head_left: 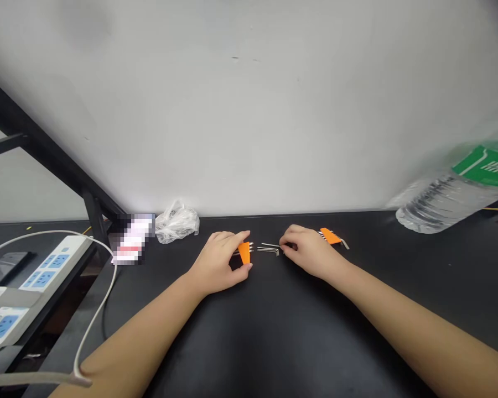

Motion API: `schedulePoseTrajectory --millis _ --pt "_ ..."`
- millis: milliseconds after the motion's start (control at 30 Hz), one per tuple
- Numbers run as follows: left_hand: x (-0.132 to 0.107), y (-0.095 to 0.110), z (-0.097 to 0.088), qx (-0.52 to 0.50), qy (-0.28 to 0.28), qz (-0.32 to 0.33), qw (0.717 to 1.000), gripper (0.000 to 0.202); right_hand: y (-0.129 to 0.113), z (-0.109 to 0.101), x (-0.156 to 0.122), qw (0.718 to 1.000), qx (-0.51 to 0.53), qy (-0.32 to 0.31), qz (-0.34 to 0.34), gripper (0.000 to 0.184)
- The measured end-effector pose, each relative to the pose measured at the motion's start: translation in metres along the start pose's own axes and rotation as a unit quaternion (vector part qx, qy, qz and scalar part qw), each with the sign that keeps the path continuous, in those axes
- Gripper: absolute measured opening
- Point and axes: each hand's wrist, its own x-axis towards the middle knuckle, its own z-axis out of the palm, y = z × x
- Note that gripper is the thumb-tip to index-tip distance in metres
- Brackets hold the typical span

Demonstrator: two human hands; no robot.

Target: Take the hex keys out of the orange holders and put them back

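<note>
Hex keys [269,250], loose and L-shaped, lie on a black benchtop [216,342] between two orange holders: left hand [218,264], fingers closed around one holder [244,252], its keys seated; right hand [305,251], fingers narrowed at the loose keys, grip unclear; second holder [330,236] beyond, also loaded

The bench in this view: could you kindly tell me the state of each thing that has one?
left hand, holding the first orange key holder
right hand, fingertips at the loose hex keys
second orange key holder, lying, keys fanned
water bottle, on its side
plastic bag, crumpled
</note>
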Motion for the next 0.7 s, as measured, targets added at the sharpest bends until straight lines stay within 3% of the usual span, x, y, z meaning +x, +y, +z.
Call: schedulePoseTrajectory --millis 233,300,467,700 --pt "0.001 0.000 0.001 0.001 0.004 0.003 1.000 0.067 0.000 -0.018 -0.005 0.985 -0.113 -0.080 0.106 0.021" --pt "0.001 -0.001 0.001 0.002 0.008 0.006 1.000 0.067 -0.009 -0.021 -0.006 0.990 -0.085 -0.086 0.073 0.021" --pt "0.001 0.001 0.000 0.007 0.023 0.026 0.999 0.061 -0.036 -0.012 -0.013 0.994 0.016 -0.069 -0.083 0.015" --pt "0.002 0.005 0.000 0.006 0.031 0.059 0.998 0.048 -0.042 0.001 -0.016 0.989 0.022 -0.025 -0.142 0.014"
